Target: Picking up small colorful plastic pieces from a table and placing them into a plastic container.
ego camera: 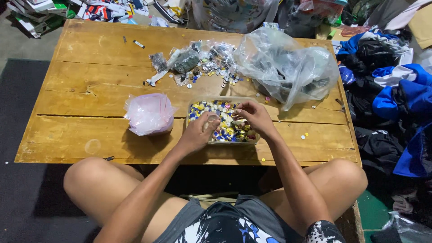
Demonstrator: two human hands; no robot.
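Note:
A shallow clear plastic tray full of small coloured buttons sits on the low wooden table near its front edge. My left hand rests at the tray's left front corner with its fingers curled on the rim and some buttons. My right hand is over the tray's right half, fingertips pinched together among the buttons; whether it grips one is too small to tell.
A pink-tinted plastic bag lies left of the tray. Small clear bags and loose buttons are scattered behind it. A big crumpled clear bag sits at the right. Piled clothes lie beside the table.

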